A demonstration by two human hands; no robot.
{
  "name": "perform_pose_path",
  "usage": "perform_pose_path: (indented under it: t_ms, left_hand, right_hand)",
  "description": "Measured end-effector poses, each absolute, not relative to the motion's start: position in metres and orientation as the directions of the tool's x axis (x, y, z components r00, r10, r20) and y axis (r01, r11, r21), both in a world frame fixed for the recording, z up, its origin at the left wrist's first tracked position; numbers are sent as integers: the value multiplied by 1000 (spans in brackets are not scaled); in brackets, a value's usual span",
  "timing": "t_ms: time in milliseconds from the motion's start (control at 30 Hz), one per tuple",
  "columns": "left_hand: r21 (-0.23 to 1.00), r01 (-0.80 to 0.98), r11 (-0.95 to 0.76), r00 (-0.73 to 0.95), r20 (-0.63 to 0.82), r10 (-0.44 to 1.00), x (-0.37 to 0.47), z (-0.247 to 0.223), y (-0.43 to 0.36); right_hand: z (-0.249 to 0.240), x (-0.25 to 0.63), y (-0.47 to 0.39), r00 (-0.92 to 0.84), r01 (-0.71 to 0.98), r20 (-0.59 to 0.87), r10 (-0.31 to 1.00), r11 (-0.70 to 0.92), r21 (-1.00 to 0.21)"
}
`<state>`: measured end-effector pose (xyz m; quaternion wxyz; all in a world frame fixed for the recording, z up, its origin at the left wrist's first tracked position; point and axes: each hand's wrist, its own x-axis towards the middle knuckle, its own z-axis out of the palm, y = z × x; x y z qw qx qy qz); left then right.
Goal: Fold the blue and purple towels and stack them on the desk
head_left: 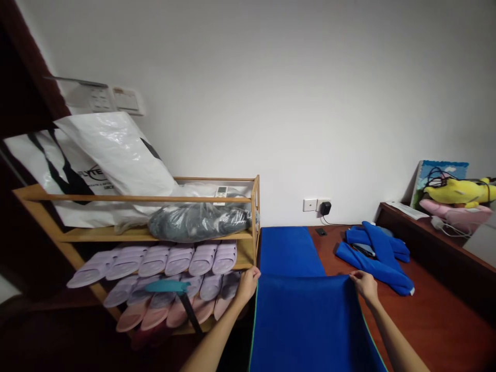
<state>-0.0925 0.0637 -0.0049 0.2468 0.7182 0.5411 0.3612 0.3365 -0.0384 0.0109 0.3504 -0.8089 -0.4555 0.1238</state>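
Observation:
A blue cloth (306, 320) with a thin green edge is stretched between my hands at the lower middle of the head view. My left hand (249, 285) pinches its far left corner, beside the wooden rack. At the far right corner, my right hand (364, 285) pinches the fabric over the table. The cloth sags a little between the two corners and hangs down toward me. Beyond it, a flat blue piece of fabric (290, 250) lies on the reddish-brown table (434, 315). Rolled or twisted blue fabric (387, 258) lies to the right of my right hand.
A wooden rack (155, 198) at the left holds white bags (116, 160), a plastic-wrapped dark bundle (201, 219) and several slippers (127, 261). A plug (325, 207) sits in the wall. On a raised shelf (445, 237) at the right lies a yellow plush (459, 191).

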Motion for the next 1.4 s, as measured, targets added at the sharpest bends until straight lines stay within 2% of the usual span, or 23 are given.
perform_pose_path:
  t_ms: [367,500,567,667,700,767,833,900,967,1033,1133,1267,1400]
  left_hand:
    - [586,777,-227,96,246,964,-86,-2,71]
    - [484,825,-292,154,304,940,-65,2,46]
    - [441,808,-390,267,317,910,-41,-3,29]
    - [351,764,-541,469,273,840,-5,-16,9]
    - [315,770,-555,499,244,831,1,-20,5]
    - [251,811,-528,492,194,849,3,-27,2]
    - [217,852,-477,448,172,878,-11,-29,2]
    - [199,885,-421,395,161,905,-30,-28,3]
    - [194,914,-355,332,144,932,-45,-27,4]
    - [189,931,-311,289,136,948,-52,-25,3]
    - [151,936,-318,295,156,943,-48,-18,0]
    - [90,924,-371,342,237,909,-41,-9,-18]
    - [131,877,-462,422,247,872,-47,-17,-49]
  right_hand:
    - [2,314,-11,513,732,199,835,-304,-610]
    - [-1,279,-12,451,794,267,852,-246,-556]
    - [-8,241,-13,345,836,309,886,-142,-529]
    - [-22,178,-13,57,863,324,944,117,-492]
    - [-28,164,-14,-58,860,312,948,206,-467]
    - [-38,156,-16,-165,871,270,949,269,-411]
    - [-46,176,-19,-115,920,231,966,192,-342]
    - [-53,212,-24,12,959,209,978,48,-281]
    - [-56,248,-28,133,966,187,973,-85,-242]
    - [-56,272,-31,188,964,154,970,-152,-219]
    - [-49,276,-36,201,963,124,972,-172,-208]
    - [-38,254,-52,237,959,201,951,-196,-204]
    - [-41,255,-85,160,959,179,971,-110,-262]
